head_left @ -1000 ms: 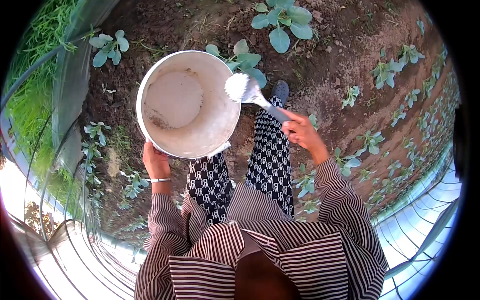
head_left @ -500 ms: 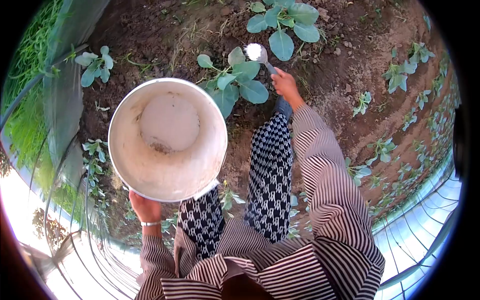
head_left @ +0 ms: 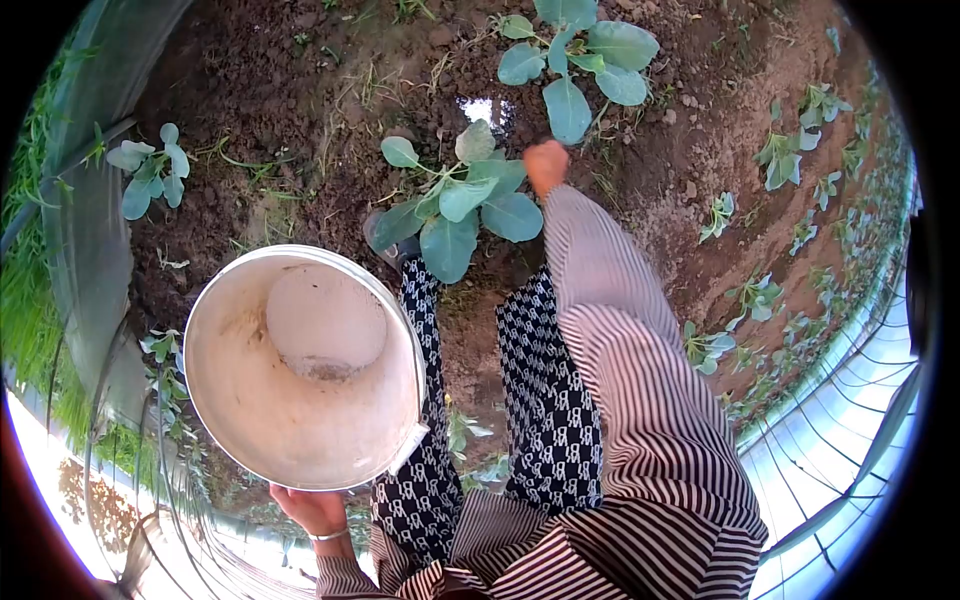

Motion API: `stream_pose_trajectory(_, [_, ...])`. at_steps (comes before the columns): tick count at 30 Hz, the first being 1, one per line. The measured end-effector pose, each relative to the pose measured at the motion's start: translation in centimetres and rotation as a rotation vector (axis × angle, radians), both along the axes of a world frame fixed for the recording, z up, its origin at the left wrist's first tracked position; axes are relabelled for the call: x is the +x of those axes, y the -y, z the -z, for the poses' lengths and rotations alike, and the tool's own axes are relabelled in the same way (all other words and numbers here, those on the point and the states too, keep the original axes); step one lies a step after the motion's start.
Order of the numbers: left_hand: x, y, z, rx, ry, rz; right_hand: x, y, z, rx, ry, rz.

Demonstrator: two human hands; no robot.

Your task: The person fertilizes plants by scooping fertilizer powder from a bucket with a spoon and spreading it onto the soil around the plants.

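One bucket [head_left: 300, 420] is gripped in your left hand [head_left: 315, 512]; I cannot tell whether your right hand [head_left: 546, 165] holds anything. White material [head_left: 484, 110] shows against soil [head_left: 330, 110] beside the leafy plant [head_left: 465, 200]; aim clear of leaves.

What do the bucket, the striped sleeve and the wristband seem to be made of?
The bucket looks like off-white plastic: its wall is smooth, scuffed and stained, though painted metal is possible. The striped sleeve is cloth with a matte finish, bunching in soft creases. The wristband is pale and thin, too small to tell its material.
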State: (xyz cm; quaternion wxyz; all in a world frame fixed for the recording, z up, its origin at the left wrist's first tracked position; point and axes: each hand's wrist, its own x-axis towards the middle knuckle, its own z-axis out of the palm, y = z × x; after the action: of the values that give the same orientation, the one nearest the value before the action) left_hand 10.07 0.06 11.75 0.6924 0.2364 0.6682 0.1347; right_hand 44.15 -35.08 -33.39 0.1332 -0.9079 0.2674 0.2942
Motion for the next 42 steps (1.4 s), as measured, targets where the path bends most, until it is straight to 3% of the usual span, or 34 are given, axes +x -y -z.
stream_pose_trajectory(2, [-0.3,-0.4,-0.2,-0.026,0.021,-0.003,-1.2,-2.9,-0.2,0.173,0.063,0.040])
stream_pose_trajectory(5, [-1.2,-0.6,0.1,-0.022,-0.023,-0.091,-1.0,-4.5,-5.1,0.059,0.044,-0.033])
stream_pose_trajectory(9, [-1.4,-1.0,0.4,-0.064,-0.006,-0.110,-0.9,-5.7,-7.0,0.202,0.030,-0.291])
stream_pose_trajectory(10, [-1.6,-1.2,0.3,-0.059,-0.028,-0.139,-0.5,-6.5,-7.6,0.147,-0.007,-0.236])
stream_pose_trajectory(13, [-1.1,-0.9,0.2,-0.050,-0.030,-0.153,3.3,-6.8,-8.4,-0.005,0.184,-0.543])
stream_pose_trajectory(17, [-1.6,-0.9,0.7,-0.057,-0.047,-0.196,10.4,-8.1,-7.8,-0.124,0.250,-0.812])
stream_pose_trajectory(21, [-2.2,-1.0,1.0,-0.056,-0.040,-0.182,6.4,-8.3,-4.9,-0.123,0.006,-0.869])
stream_pose_trajectory(25, [-2.8,-1.3,1.0,-0.097,0.027,-0.213,2.6,-5.9,-7.4,-0.080,-0.157,-0.857])
stream_pose_trajectory(28, [-2.4,-1.7,0.9,-0.096,0.044,-0.191,2.8,-6.0,-10.6,-0.114,-0.093,-0.768])
stream_pose_trajectory(31, [-2.2,-2.2,1.3,-0.070,0.028,-0.218,5.7,-4.4,-11.9,-0.031,-0.149,-0.883])
stream_pose_trajectory(32, [-1.6,-2.4,1.4,-0.049,-0.002,-0.218,6.9,-4.8,-13.8,0.005,-0.179,-0.927])
stream_pose_trajectory(35, [-0.1,-3.0,0.6,-0.058,0.041,-0.142,7.5,-6.9,-19.0,0.183,0.119,-0.842])
stream_pose_trajectory(38, [0.9,-3.3,0.0,-0.027,0.018,-0.135,8.1,-10.8,-25.0,0.352,0.242,-0.721])
stream_pose_trajectory(42, [2.1,-3.7,-0.7,-0.008,0.046,-0.052,8.5,-16.7,-36.5,0.662,0.080,-0.509])
